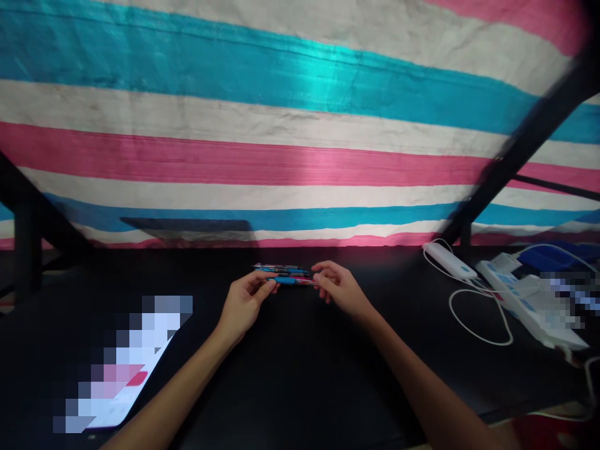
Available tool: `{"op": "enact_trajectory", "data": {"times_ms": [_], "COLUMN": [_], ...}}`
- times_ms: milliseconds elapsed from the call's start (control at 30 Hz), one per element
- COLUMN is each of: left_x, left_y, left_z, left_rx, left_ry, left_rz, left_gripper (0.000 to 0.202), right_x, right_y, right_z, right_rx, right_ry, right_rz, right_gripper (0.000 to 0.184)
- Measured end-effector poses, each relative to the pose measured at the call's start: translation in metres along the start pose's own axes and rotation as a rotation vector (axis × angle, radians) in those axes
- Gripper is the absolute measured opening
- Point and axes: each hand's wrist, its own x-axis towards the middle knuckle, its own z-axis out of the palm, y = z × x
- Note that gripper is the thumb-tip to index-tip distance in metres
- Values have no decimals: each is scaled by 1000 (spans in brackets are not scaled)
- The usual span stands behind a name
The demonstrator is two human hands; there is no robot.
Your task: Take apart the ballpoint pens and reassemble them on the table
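A pen with a blue grip (287,281) lies crosswise between my two hands. My left hand (244,302) pinches its blue end between thumb and fingers. At the clear end, my right hand (341,287) has its thumb and fingers closed on the pen. Just behind it, several more pens (281,269) lie side by side on the black table (300,375), partly covered by my left fingers. Some reddish colour shows by the pen near my right fingertips, too small to make out.
To the left lies a lit phone-like screen (140,350), partly blurred out. On the right stand a white power strip (520,300), a white adapter (450,260) and looping white cables (510,342). A striped sheet (281,165) hangs behind, with dark frame bars (520,144) at the sides.
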Motion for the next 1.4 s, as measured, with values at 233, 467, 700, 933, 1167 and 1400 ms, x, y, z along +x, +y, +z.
{"op": "enact_trajectory", "data": {"times_ms": [233,467,700,933,1167,1400], "left_x": [0,1,1,3,-1,3], "left_y": [-2,-2,-2,-3,0,5], "left_z": [3,1,2,-5,-5,-6], "left_rx": [-5,6,2,8,210,128], "left_ry": [-27,10,8,31,43,-61], "left_rz": [-8,-8,-10,30,135,23], "left_gripper": [21,19,16,15,16,29], "right_x": [1,-1,-3,-3,-1,-3], "right_y": [0,-4,-10,-6,1,-5], "right_z": [-1,-2,-3,-5,-7,-6], "right_rx": [62,73,31,-17,123,-195], "right_ry": [7,-60,-47,-97,-176,81], "right_rz": [60,-11,39,42,237,-153], "right_gripper": [31,31,29,25,36,22]}}
